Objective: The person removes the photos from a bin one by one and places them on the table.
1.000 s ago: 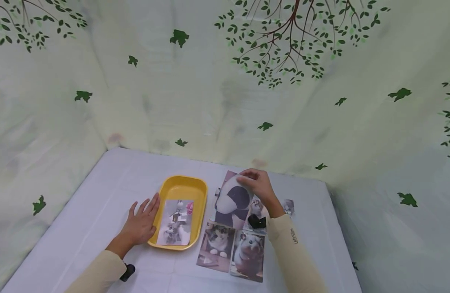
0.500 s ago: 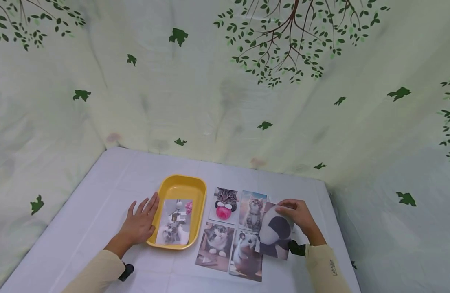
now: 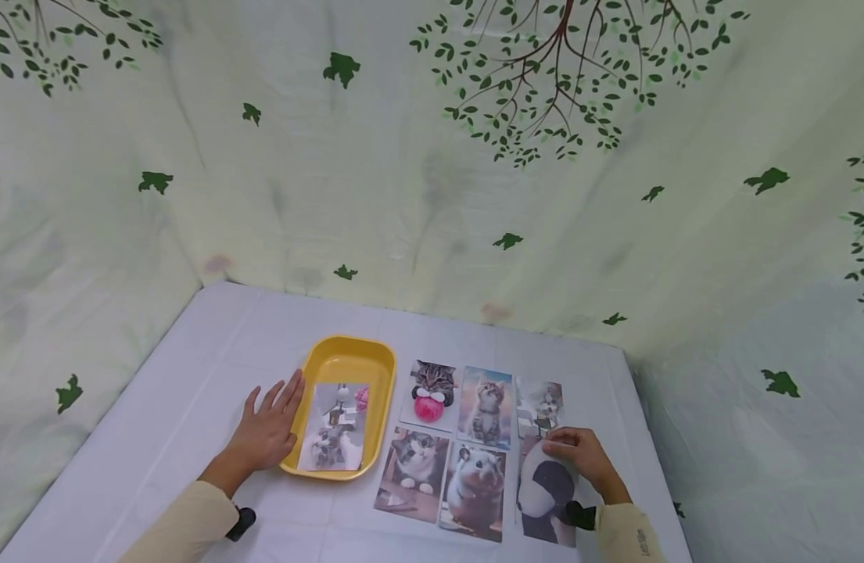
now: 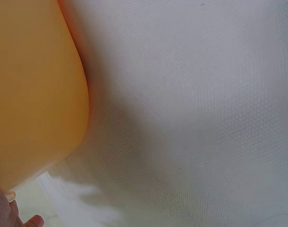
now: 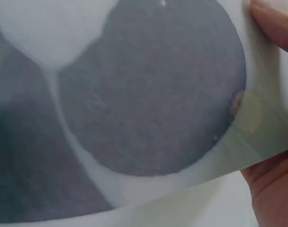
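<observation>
My right hand [image 3: 588, 461] pinches the upper edge of a photo card [image 3: 544, 494] printed with a large white-and-black shape. That card lies over or just above the table at the front of the right column. Up close in the right wrist view, the card [image 5: 153, 94] has the thumb on its face and other fingers behind. With fingers spread and fairly straight, my left hand [image 3: 261, 435] rests against the left side of a yellow plastic tray [image 3: 350, 361]. Inside the tray lies a photo card [image 3: 333, 432] with a grey-and-white animal and a pink patch.
Between tray and right hand lie several photo cards: a cat with a pink ball [image 3: 428, 395], a kitten [image 3: 486, 407], a cat with white paws [image 3: 414, 473] and a grey rodent [image 3: 474, 491]. Another card [image 3: 540, 407] lies behind the held one. A leaf-printed curtain [image 3: 417, 195] borders the table.
My right hand has carried the white-and-black card from the back of the group rightward and toward me, uncovering the pink-ball cat and kitten cards. The left hand stays at the tray.
</observation>
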`<state>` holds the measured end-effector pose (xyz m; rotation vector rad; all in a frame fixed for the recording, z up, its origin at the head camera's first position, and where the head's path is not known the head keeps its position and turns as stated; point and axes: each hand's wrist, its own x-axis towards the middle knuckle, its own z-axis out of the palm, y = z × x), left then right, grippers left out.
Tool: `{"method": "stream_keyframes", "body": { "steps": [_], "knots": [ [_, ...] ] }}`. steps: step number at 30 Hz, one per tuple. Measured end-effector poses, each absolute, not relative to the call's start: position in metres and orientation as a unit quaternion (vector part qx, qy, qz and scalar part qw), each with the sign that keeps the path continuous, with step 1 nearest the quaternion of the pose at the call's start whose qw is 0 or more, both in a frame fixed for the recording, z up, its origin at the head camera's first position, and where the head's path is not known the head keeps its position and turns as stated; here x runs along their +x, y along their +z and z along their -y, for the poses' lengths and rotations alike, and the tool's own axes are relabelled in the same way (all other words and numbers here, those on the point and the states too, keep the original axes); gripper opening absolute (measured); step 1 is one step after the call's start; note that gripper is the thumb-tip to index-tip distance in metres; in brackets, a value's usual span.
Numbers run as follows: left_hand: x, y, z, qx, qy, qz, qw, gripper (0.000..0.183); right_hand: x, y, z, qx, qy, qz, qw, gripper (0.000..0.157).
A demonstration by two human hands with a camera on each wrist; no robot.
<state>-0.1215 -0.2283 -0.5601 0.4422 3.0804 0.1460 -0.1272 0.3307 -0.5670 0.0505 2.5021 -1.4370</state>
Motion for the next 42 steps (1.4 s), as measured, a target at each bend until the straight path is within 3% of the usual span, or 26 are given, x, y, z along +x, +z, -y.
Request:
{"method": "stream_keyframes", "body": {
  "steps": [16, 22, 33, 42],
  "knots": [
    [-0.122, -0.558, 0.228, 0.137, 0.052, -0.989, 0.021, 0.081, -0.115, -0.597, -0.309, 0.044, -0.411, -0.91, 0.033, 0.016],
    [-0.122, -0.559, 0.228, 0.134, 0.05, -0.989, 0.023, 0.082, -0.114, -0.597, -0.306, 0.026, -0.383, -0.923, -0.004, 0.018],
    [-0.121, -0.56, 0.229, 0.137, 0.051, -0.989, 0.018, 0.081, -0.111, -0.595, -0.3, 0.041, -0.358, -0.933, -0.008, 0.023],
    [-0.122, -0.558, 0.228, 0.138, 0.053, -0.989, 0.021, 0.08, -0.11, -0.579, -0.288, 0.017, -0.379, -0.922, -0.071, 0.016]
  ]
}}
